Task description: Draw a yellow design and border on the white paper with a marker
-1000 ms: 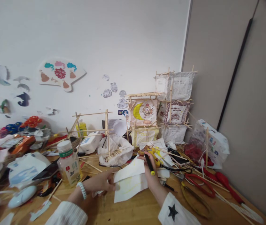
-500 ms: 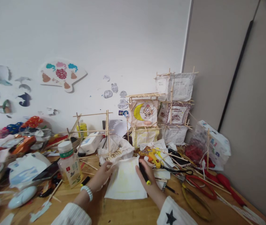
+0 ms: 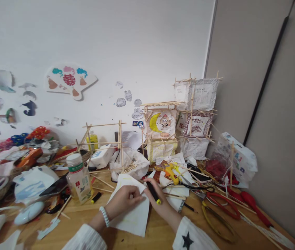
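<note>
A white sheet of paper [image 3: 133, 222] with faint yellow lines lies slanted on the table. My left hand [image 3: 126, 201], a pale coiled band at its wrist, reaches across the sheet with fingers curled together at its right edge. My right hand [image 3: 160, 203] grips a black marker [image 3: 152, 191] with a yellow end and meets the same edge with its fingers. The marker's yellow end points down towards me. To the left of the paper lies a small black cap [image 3: 96, 198]. Part of the sheet is hidden under my left hand.
A jar with a white lid [image 3: 78, 178] stands left of the paper. Behind are a stick frame [image 3: 103, 143], a plastic bag of sticks [image 3: 137, 165] and paper-covered stick lanterns [image 3: 161, 125]. At right lie a yellow glue gun [image 3: 172, 172], red-handled scissors [image 3: 222, 205] and yellow-handled pliers [image 3: 217, 224].
The sheet has turned clockwise and shifted slightly left and towards me. My left hand has moved right, from its left edge across to the right edge. The marker stays in my right hand.
</note>
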Available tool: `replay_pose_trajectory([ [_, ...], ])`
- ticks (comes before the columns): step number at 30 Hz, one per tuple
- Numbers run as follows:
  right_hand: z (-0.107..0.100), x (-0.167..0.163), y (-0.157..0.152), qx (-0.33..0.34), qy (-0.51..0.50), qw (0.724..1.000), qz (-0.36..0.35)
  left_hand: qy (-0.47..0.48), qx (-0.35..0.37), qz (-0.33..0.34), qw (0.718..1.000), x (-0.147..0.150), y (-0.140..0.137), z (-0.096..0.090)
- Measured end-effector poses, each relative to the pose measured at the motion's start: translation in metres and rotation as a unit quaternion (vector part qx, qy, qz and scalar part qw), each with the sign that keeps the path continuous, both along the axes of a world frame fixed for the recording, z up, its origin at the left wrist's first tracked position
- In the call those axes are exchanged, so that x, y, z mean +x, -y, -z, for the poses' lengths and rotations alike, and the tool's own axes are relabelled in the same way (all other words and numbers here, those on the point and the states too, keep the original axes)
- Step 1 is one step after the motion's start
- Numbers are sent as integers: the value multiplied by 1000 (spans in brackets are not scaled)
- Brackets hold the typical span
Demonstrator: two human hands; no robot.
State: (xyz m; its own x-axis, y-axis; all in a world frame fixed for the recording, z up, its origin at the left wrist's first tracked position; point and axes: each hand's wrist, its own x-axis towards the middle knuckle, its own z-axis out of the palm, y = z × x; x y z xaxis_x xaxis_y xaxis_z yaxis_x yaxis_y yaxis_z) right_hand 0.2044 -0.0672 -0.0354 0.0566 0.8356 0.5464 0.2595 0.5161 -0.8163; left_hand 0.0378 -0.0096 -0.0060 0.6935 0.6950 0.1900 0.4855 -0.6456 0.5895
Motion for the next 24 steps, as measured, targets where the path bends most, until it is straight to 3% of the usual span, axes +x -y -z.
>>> replay_pose_trajectory([
  [4,-5,8,0,-6,-65,996,68,-82,-21,21,996,-2,-3,5],
  [8,-8,12,-1,-7,-108,990,94,-97,-14,-9,995,-9,-13,8],
  [12,-8,11,0,-14,-83,996,36,-109,-10,-19,994,-13,-15,6],
  [18,-5,1,5,-152,-22,985,-82,-154,-19,-30,987,-14,-9,-1],
  [24,2,-10,4,-145,46,986,-62,-183,17,-35,982,-11,0,-4],
])
